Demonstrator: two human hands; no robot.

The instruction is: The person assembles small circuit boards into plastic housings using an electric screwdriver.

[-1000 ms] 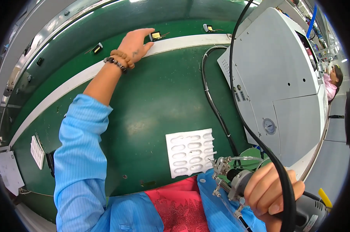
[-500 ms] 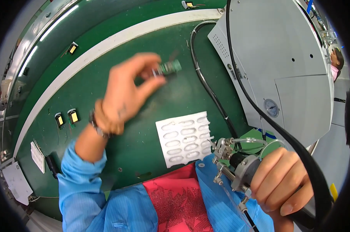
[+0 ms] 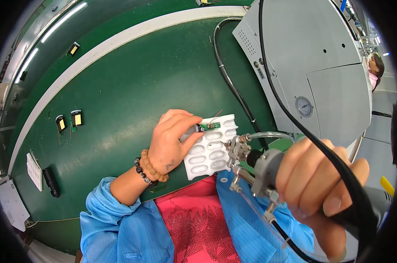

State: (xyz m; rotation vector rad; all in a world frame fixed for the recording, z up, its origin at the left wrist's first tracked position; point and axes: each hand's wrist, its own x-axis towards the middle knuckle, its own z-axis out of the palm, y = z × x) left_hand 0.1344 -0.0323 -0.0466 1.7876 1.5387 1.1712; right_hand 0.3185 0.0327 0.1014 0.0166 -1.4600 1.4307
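Observation:
Between the thumb and fingers of my left hand [image 3: 174, 136] is a small green circuit board [image 3: 210, 126] with a thin red wire sticking up from it. The board is over the upper part of a white tray [image 3: 199, 158] with oval hollows; I cannot tell whether it touches the tray. My right hand [image 3: 319, 177] is wrapped round a handheld dispensing gun [image 3: 266, 171] with metal fittings and clear tubes. Its nozzle end points left and stands close to the tray's right edge, a short way from the board.
A grey machine cabinet [image 3: 303, 57] with a round gauge [image 3: 303, 107] fills the right. A thick black cable [image 3: 235, 90] runs beside it. Small modules with yellow pads [image 3: 77, 118] lie at left, near a black bar-shaped object [image 3: 51, 182]. A pale raised strip [image 3: 119, 41] curves across behind.
My left hand has brought the circuit board down and right, from above the bench to the white tray. The gun in my right hand has moved slightly up and left, nearer the board.

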